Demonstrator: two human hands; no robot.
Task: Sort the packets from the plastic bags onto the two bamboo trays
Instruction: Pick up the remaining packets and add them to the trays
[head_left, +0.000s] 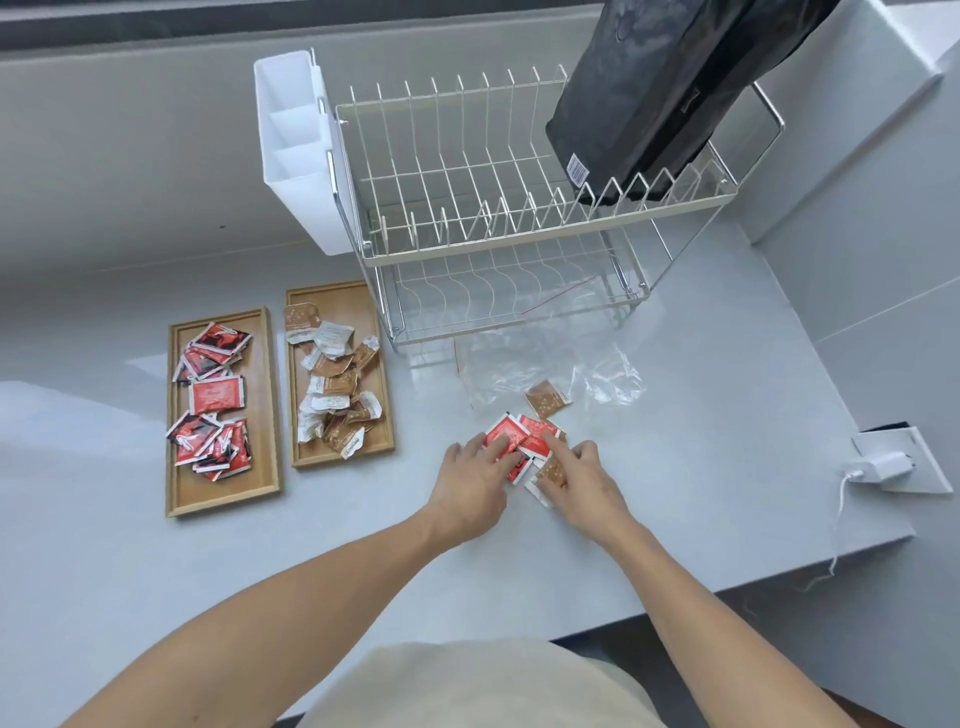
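Two bamboo trays lie at the left of the counter. The left tray (174, 493) holds several red packets (215, 396). The right tray (298, 460) holds several brown and white packets (337, 384). A small loose pile of red packets (511, 431) and brown packets lies on the counter in front of me. My left hand (475, 483) rests its fingertips on the red ones. My right hand (579, 478) presses fingertips on the pile over a brown packet (550, 472). One brown packet (546, 397) lies apart beside a clear plastic bag (545, 364).
A two-tier wire dish rack (493, 208) stands behind the bag, with a white cutlery holder (296, 156) on its left side and a black bag (654, 98) leaning in its top tier. A white charger (883, 465) with a cable sits at the counter's right edge.
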